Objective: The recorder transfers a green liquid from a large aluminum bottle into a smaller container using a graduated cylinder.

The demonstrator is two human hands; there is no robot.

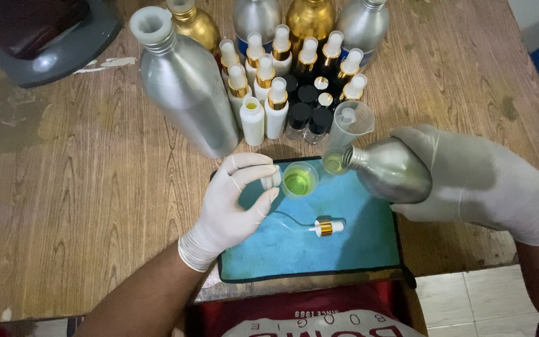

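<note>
Silver aluminium shows in the bottle (393,170) that the right hand (469,181) wraps around its body, gloved fingers curled tight in a full grip, the bottle tipped on its side with its neck pointing toward the other hand. Just past that neck stands a small clear cup (299,179) with yellow-green liquid in it, and the bottle's mouth hangs at the cup's far edge; whether liquid is running cannot be told. The left hand (235,203), in a white glove too, has thumb and forefinger pressed together in a pinch on a small white cap (270,178), right beside the cup on its near side, the other fingers loosely bent. Under both hands lies a blue cloth mat (357,249) with a dark edge, on the wooden desk (82,206). Below the left grip's fingertips and between the two hands lies a spray pump head (327,227) with a gold collar and a thin clear tube, flat on the mat. Beyond the right grip's bottle neck stands a clear funnel-like beaker (350,122). Farther out from both hands is a cluster of small white spray bottles (266,93) with gold collars and dark-capped vials, with a tall silver bottle (185,87) leaning beyond the left hand.
</note>
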